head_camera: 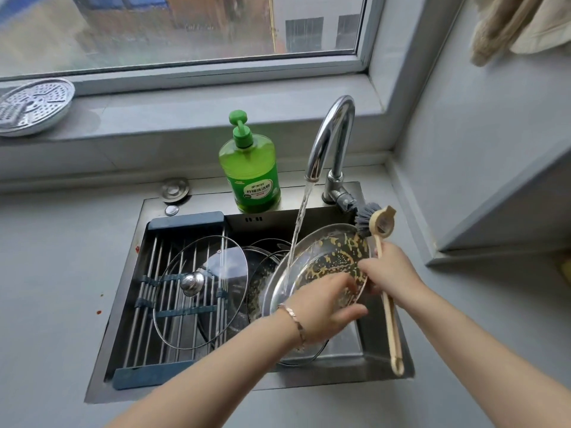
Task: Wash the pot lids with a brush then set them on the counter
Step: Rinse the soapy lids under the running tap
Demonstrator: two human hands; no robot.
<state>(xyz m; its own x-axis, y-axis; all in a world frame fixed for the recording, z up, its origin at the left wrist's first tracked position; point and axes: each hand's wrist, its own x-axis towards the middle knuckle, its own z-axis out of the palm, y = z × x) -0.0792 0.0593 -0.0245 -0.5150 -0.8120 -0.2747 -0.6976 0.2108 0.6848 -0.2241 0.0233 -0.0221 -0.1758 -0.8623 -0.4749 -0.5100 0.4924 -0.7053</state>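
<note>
Pinches with the left hand (327, 307) the near rim of a glass pot lid (324, 261), fingers curled over the top face and thumb closing from the near side. Holds it tilted above the sink (99, 366), with yellow-brown residue spattered just beyond the fingertips. Clasps with the right hand (389, 270) the wooden handle of a brush (387, 307), fingers wrapped round it, fingertips touching the lid's right edge. Points the grey bristle head up past the right knuckles, against the lid's far rim, with the handle's tail trailing back below the wrist. Catches water (295, 242) from the faucet (333, 134) on the lid, just left of the left fingers. Farther left of those fingers, flat on the roll-up rack (173, 304), knob up: a clear lid (200, 291). Between that and the left fingers, low in the basin: more lids (265, 254), partly hidden. Beyond the fingers, on the sink's back ledge: a green soap bottle (250, 171).
</note>
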